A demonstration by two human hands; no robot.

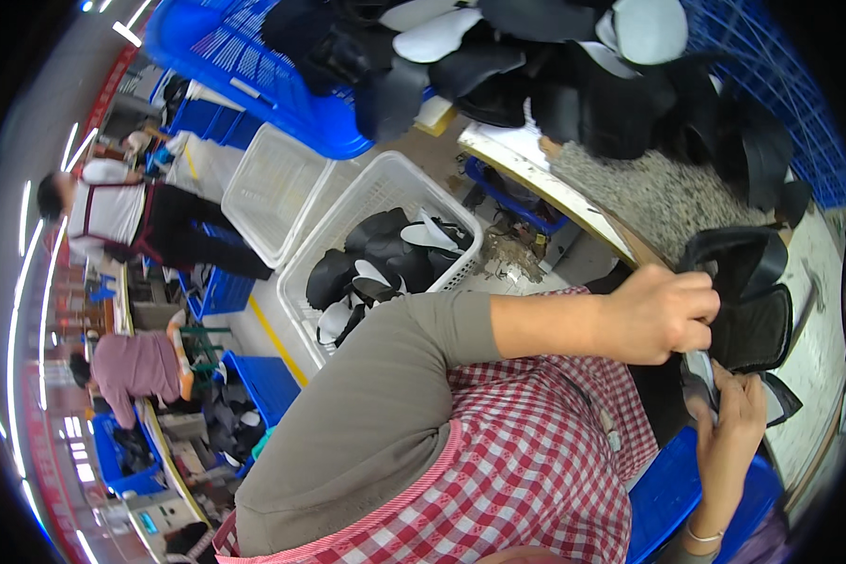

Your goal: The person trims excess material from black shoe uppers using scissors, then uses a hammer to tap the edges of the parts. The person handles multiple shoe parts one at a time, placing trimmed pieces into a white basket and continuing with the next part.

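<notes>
My left hand [663, 315], its arm in a grey sleeve, is closed with the fingertips pinched at the upper end of a thin grey-and-white shoe piece [698, 387]. Lower down, my right hand [735, 414], with a bracelet at the wrist, grips the same piece between thumb and fingers. The fingers hide part of it. Just beyond both hands, a black shoe part [757, 329] with a stitched-looking edge lies on the white worktable [808, 376]. Another black part [735, 258] lies above it, and a black-and-white part [782, 399] is beside my right hand.
Black and white shoe pieces [620, 103] are heaped on the table's far part, beside a blue basket [338, 141]. A white basket [296, 291] of similar pieces stands on the floor at my left. Two people, one standing [113, 211] and one bending [136, 376], are farther left.
</notes>
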